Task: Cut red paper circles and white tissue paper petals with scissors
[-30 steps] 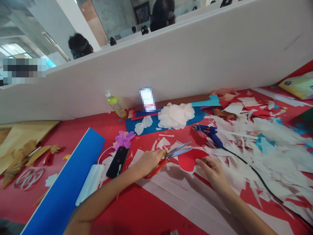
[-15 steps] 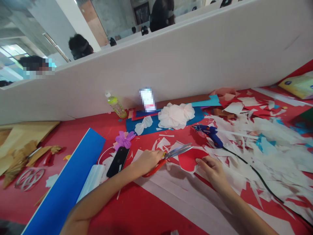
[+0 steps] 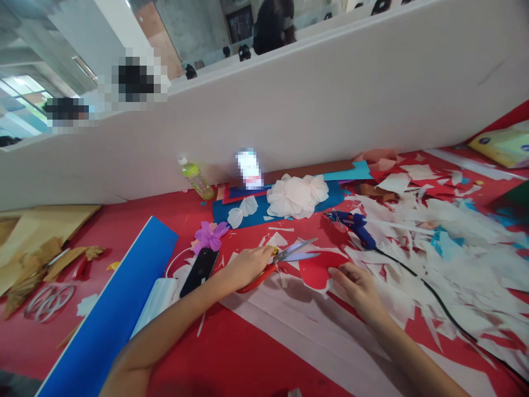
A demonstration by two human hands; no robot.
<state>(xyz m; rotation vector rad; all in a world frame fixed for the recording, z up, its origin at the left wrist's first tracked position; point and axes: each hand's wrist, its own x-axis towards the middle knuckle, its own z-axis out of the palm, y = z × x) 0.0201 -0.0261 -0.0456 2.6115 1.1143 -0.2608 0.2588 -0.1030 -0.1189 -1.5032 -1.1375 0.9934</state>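
Observation:
My left hand (image 3: 253, 266) is closed around the handles of a pair of orange-handled scissors (image 3: 291, 252). The blades stand apart and point right, toward a rounded piece of red paper (image 3: 317, 271). My right hand (image 3: 354, 286) pinches the right edge of that paper between thumb and fingers. Under both hands lies a long pale pink paper sheet (image 3: 297, 320). Beyond them, a large pale pink paper flower (image 3: 298, 196) and two loose petals (image 3: 243, 212) rest on dark blue paper (image 3: 223, 214).
A blue glue gun (image 3: 354, 225) with a black cord lies before a heap of white paper scraps (image 3: 446, 259). At left are a purple flower (image 3: 210, 236), a black phone (image 3: 200, 271) and a blue board (image 3: 107, 309). A bottle (image 3: 196, 178) stands by the white partition (image 3: 314, 105).
The scissor blades have spread apart, and my left hand with them has shifted slightly left. My right hand and the red paper have moved a little left.

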